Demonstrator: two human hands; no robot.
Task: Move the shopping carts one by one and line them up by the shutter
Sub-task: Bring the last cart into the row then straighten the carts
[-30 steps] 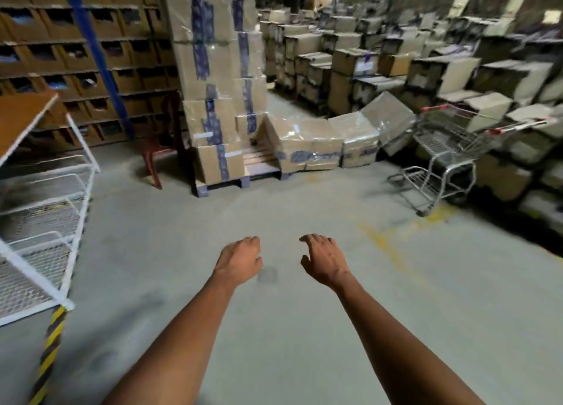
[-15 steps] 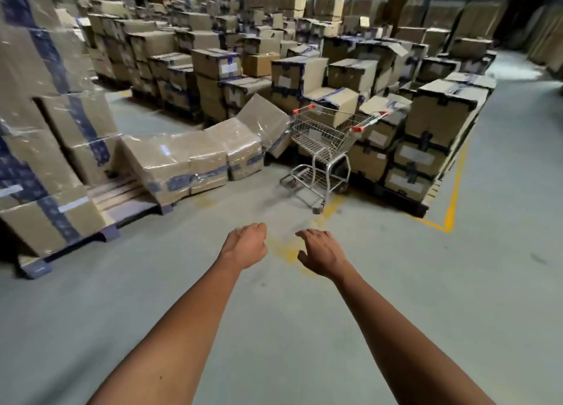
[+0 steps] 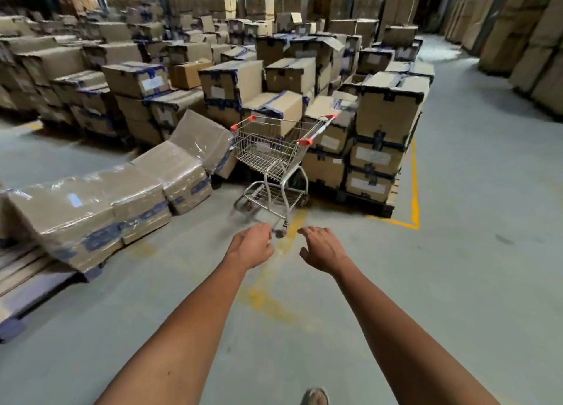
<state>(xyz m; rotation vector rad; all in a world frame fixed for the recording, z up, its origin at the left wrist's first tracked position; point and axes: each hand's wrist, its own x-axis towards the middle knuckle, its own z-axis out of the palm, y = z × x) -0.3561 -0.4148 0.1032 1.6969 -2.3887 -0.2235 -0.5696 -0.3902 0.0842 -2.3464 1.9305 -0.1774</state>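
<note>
A single silver wire shopping cart [image 3: 271,155] with red corner caps stands ahead of me on the concrete floor, its basket empty, backed against stacked cartons. My left hand [image 3: 251,246] and my right hand [image 3: 320,248] are stretched out side by side in front of me, short of the cart's front wheel and touching nothing. The left hand's fingers are loosely curled; the right hand's fingers are spread and hanging down. No shutter is in view.
Plastic-wrapped cartons [image 3: 100,203] lie toppled off a pallet at the left. Stacked cardboard boxes [image 3: 387,124] on a pallet flank the cart on the right, edged by a yellow floor line [image 3: 413,191]. An open concrete aisle [image 3: 475,209] runs along the right. My shoe [image 3: 315,397] shows at the bottom.
My view has swung right and come closer: the cart moved from the right edge to the centre and looks bigger. Both hands stay outstretched and empty.
</note>
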